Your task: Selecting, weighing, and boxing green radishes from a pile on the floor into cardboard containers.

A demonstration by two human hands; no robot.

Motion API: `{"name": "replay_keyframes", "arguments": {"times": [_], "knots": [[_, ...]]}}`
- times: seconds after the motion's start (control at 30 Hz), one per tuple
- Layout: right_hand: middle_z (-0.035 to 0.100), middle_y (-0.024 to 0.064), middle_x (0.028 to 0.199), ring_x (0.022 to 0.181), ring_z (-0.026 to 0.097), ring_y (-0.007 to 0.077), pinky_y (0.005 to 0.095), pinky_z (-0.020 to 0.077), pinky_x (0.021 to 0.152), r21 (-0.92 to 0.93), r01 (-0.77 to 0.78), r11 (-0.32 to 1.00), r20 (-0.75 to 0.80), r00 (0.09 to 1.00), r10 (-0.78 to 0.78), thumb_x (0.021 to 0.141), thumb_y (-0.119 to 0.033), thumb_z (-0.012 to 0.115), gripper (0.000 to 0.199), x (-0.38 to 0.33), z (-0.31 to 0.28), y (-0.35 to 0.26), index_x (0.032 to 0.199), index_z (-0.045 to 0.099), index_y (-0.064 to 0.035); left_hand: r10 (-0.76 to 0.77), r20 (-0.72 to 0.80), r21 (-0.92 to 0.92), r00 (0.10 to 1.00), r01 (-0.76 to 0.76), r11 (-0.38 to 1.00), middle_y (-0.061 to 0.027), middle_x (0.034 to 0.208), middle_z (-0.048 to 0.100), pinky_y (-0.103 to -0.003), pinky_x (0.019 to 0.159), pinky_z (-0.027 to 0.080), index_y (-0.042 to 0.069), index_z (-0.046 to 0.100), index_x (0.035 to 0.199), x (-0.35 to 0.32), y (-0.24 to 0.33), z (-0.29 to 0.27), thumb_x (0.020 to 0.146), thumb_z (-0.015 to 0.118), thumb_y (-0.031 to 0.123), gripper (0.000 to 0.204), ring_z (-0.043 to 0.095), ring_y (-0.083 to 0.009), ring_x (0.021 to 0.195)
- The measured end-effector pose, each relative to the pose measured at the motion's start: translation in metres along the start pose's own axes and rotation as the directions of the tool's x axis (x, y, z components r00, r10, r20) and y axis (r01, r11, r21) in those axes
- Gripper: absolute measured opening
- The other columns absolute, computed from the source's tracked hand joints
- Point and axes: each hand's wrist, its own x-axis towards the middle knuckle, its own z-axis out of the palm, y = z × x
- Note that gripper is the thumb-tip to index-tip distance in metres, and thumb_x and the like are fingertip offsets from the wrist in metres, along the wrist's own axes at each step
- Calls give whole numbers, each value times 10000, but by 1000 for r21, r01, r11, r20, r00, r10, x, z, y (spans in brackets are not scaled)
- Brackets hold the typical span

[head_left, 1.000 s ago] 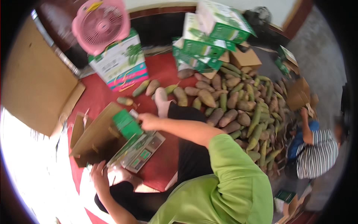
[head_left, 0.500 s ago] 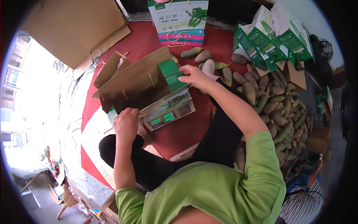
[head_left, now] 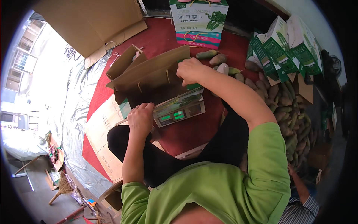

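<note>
Evidently the open brown carton [head_left: 149, 76] rests on the digital scale [head_left: 180, 110], where its load can be read (green display facing the person). The right hand [head_left: 191, 71] clamps its fingers over the carton's far wall, while the left hand [head_left: 140, 118], fingers curled together, braces the near corner.

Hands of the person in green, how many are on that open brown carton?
2: the left hand grips the brown carton's near edge by the scale; the right hand holds its far flap.
</note>
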Motion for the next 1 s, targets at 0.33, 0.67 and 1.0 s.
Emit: {"name": "replay_keyframes", "arguments": {"times": [0.33,0.67,1.0], "knots": [[618,79,916,841,619,223,386,491,723,361,-178,916,-160,955,249,744,-322,699,284,-61,-5,65,934,667,-114,-45,-29,30,999,46,998,-41,823,641,-380,679,502,120,623,864,-1,0,4,780,552,106,111,645,-246,806],[657,122,1005,938,622,220,340,484,807,589,-140,796,-263,898,353,728,-261,698,435,-66,38,86,1118,637,-77,-94,-74,59,993,99,993,-55,834,649,-393,661,505,139,644,877,5,7,11,829,548,119,109,642,-269,806],[641,91,1071,963,602,178,308,483,843,866,-32,500,-290,781,553,828,-194,648,382,-182,76,98,1184,594,-64,-157,0,31,988,157,987,-67,919,654,-407,686,495,122,649,951,10,11,8,871,579,199,131,633,-294,841]]}}
